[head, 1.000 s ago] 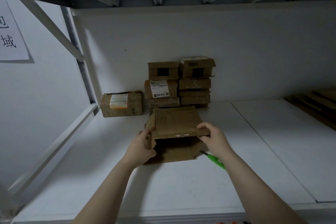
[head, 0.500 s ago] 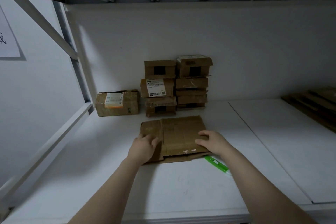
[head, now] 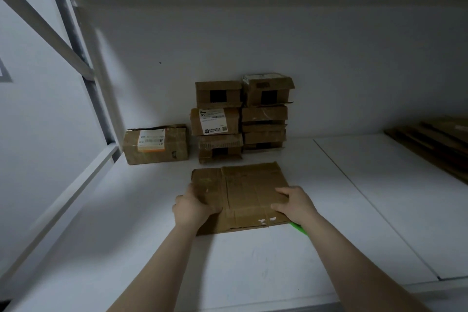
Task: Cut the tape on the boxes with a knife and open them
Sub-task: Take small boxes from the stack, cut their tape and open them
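The flattened box (head: 248,190) lies flat on the white shelf (head: 253,266), its flaps folded out and a strip of tape showing near its front edge. The left hand (head: 195,206) rests palm-down on the box's left panel, fingers close together and laid on the cardboard, gripping nothing. The right hand (head: 295,204) presses on the box's right side, fingers spread apart and fairly straight. Just beside the box's near right corner, a bit of the green knife (head: 299,227) peeks out from under the right wrist; most of it is hidden.

Behind the box, against the back wall, two stacks of small boxes (head: 217,121) stand side by side, touching. Behind and left of the box sits a single labelled box (head: 157,144). Well off to its right lies a pile of flat cardboard (head: 435,139).
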